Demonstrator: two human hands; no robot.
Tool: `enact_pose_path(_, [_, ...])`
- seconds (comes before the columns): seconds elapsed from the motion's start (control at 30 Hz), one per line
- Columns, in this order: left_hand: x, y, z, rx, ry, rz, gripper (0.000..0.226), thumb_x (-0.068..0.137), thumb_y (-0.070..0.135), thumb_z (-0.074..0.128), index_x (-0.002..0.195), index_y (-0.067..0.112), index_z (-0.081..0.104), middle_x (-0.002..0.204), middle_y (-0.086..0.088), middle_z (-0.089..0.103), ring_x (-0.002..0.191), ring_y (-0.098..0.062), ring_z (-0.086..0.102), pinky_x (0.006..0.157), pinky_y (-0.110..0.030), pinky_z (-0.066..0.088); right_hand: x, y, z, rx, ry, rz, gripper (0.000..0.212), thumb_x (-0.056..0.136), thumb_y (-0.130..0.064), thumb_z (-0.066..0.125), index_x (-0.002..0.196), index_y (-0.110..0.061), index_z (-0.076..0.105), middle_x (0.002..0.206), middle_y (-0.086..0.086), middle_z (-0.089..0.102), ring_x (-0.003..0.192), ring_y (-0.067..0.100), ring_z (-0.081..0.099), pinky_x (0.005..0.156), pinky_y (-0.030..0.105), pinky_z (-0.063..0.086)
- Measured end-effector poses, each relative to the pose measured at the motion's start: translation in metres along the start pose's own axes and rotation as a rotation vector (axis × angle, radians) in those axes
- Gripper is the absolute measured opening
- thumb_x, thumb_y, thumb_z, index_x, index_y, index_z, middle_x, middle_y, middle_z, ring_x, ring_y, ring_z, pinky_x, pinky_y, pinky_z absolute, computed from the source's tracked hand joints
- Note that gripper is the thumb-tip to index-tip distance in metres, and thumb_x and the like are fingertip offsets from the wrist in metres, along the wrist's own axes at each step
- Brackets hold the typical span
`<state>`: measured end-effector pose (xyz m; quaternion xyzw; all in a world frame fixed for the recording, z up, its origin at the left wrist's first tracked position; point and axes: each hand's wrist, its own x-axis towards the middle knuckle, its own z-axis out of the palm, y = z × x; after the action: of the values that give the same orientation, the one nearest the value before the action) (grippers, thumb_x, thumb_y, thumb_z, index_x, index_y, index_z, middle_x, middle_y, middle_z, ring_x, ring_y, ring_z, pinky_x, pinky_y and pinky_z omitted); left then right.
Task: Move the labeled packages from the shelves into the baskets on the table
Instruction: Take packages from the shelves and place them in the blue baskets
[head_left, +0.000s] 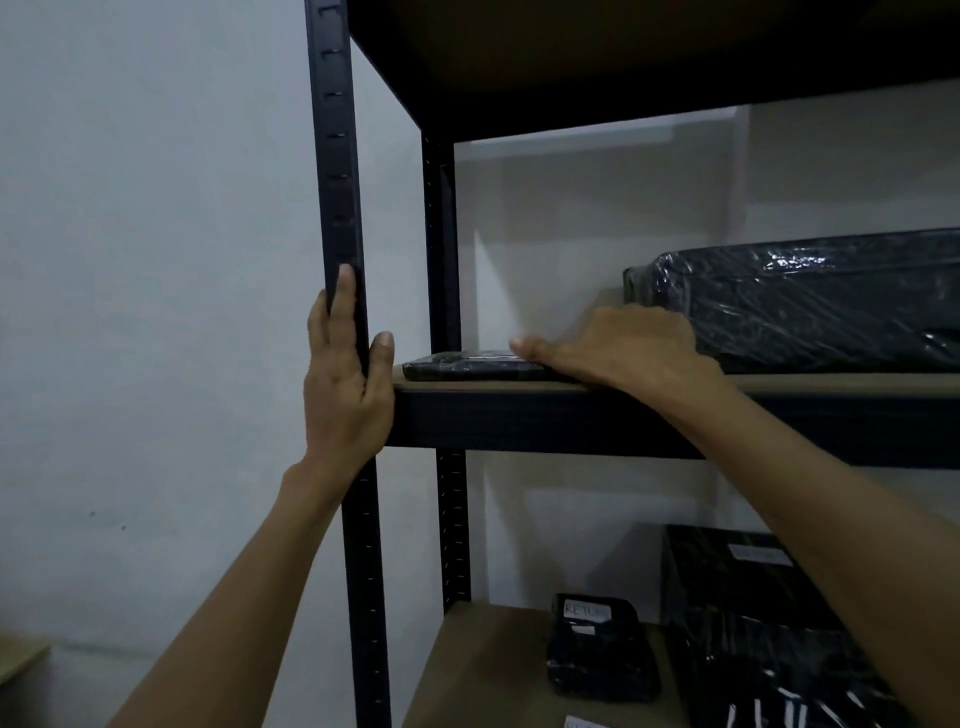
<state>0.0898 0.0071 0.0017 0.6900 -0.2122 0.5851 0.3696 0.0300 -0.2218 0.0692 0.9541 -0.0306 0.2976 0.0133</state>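
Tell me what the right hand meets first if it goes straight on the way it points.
The right hand touches the flat package; beyond that, probably the rear upright, though depth is unclear.

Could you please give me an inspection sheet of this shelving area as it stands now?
Surface: middle shelf, wooden board.
Job's things: flat package at its left end; big package to the right; small package on the lower shelf, other packages beside it; baskets not in view.
Clutter: nothing seen.
Grippers: left hand grips the post; right hand rests on the flat package, fingers hidden.
Cables: nothing seen.
Surroundings: pale wall.
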Motion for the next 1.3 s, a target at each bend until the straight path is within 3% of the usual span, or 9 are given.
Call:
enact_pose_path(0.07, [0.000, -0.003, 0.000, -0.002, 0.002, 0.013, 0.060, 0.100, 0.030, 0.041, 0.151, 0.037, 0.010, 0.155, 0.001, 0.022, 0.131, -0.025, 0.045, 0.096, -0.028, 0.044, 0.002, 0.001, 0.002, 0.080, -0.060, 0.029, 0.082, 0.067, -0.091, 0.030, 0.083, -0.014, 0.055, 0.086, 0.006, 0.056, 0.079, 0.025, 0.051, 0.074, 0.034, 0.038])
enact_pose_path(0.23, [-0.002, -0.003, -0.002, -0.002, 0.000, 0.020, 0.059, 0.101, 0.032, 0.039, 0.152, 0.034, 0.010, 0.154, -0.001, 0.025, 0.127, -0.026, 0.047, 0.096, -0.032, 0.045, -0.004, 0.014, -0.010, 0.707, -0.248, 0.047, 0.045, 0.071, -0.060, 0.068, 0.069, -0.018, 0.052, 0.072, -0.002, 0.056, 0.067, 0.013, 0.053, 0.057, 0.025, 0.035])
enact_pose_path(0.4, [-0.004, 0.002, -0.002, -0.007, 0.004, -0.004, 0.059, 0.100, 0.029, 0.038, 0.152, 0.033, 0.011, 0.154, -0.002, 0.025, 0.135, -0.014, 0.034, 0.098, -0.025, 0.038, 0.003, 0.026, 0.001, 1.095, -0.158, -0.030, 0.038, 0.067, -0.022, 0.082, 0.095, -0.016, 0.058, 0.087, -0.009, 0.064, 0.082, 0.005, 0.061, 0.062, 0.011, 0.046])
enact_pose_path(0.53, [-0.003, 0.002, -0.003, -0.028, -0.004, 0.003, 0.060, 0.099, 0.030, 0.036, 0.152, 0.033, 0.011, 0.151, -0.002, 0.029, 0.117, -0.007, 0.047, 0.087, -0.014, 0.042, 0.004, 0.031, 0.012, 1.011, 0.007, -0.106, 0.051, 0.076, -0.020, 0.077, 0.121, -0.012, 0.052, 0.110, -0.001, 0.064, 0.101, 0.013, 0.061, 0.089, 0.023, 0.048])
enact_pose_path(0.7, [-0.003, 0.004, -0.005, -0.049, -0.029, -0.019, 0.061, 0.096, 0.030, 0.035, 0.151, 0.036, 0.010, 0.150, -0.002, 0.028, 0.110, -0.028, 0.057, 0.085, -0.038, 0.054, 0.003, 0.028, 0.008, 1.020, -0.044, -0.115, 0.026, 0.087, -0.022, 0.065, 0.111, -0.023, 0.053, 0.107, 0.000, 0.063, 0.095, 0.011, 0.059, 0.074, 0.024, 0.051])
enact_pose_path(0.8, [-0.003, 0.006, -0.005, -0.045, -0.027, -0.018, 0.063, 0.096, 0.026, 0.036, 0.151, 0.036, 0.010, 0.149, -0.002, 0.030, 0.101, -0.014, 0.057, 0.081, -0.031, 0.051, 0.004, 0.029, 0.008, 1.072, -0.040, -0.114, 0.028, 0.088, -0.023, 0.064, 0.114, -0.019, 0.057, 0.117, 0.005, 0.062, 0.108, 0.018, 0.058, 0.098, 0.035, 0.047])
enact_pose_path(0.97, [-0.004, 0.003, -0.003, -0.056, -0.025, -0.014, 0.064, 0.096, 0.020, 0.040, 0.152, 0.035, 0.011, 0.149, -0.003, 0.031, 0.087, 0.013, 0.050, 0.074, -0.024, 0.051, 0.006, 0.032, 0.010, 1.123, 0.021, -0.080, 0.019, 0.085, -0.026, 0.068, 0.102, -0.019, 0.063, 0.115, 0.024, 0.061, 0.108, 0.037, 0.059, 0.099, 0.051, 0.046])
enact_pose_path(1.23, [-0.005, 0.001, -0.002, -0.036, -0.011, -0.024, 0.069, 0.096, 0.013, 0.043, 0.152, 0.036, 0.011, 0.151, -0.004, 0.030, 0.099, 0.010, 0.049, 0.078, -0.029, 0.051, 0.005, 0.033, 0.010, 1.281, 0.028, -0.052, 0.011, 0.085, -0.016, 0.067, 0.095, -0.014, 0.063, 0.096, 0.009, 0.070, 0.087, 0.021, 0.068, 0.084, 0.035, 0.055])
enact_pose_path(1.3, [-0.006, 0.000, -0.002, -0.033, -0.012, -0.017, 0.068, 0.096, 0.012, 0.043, 0.152, 0.033, 0.011, 0.150, -0.006, 0.030, 0.096, 0.016, 0.047, 0.074, -0.026, 0.050, 0.004, 0.032, 0.009, 1.291, 0.030, -0.062, 0.009, 0.086, -0.012, 0.065, 0.094, -0.013, 0.061, 0.090, 0.008, 0.069, 0.072, 0.009, 0.068, 0.067, 0.022, 0.055])
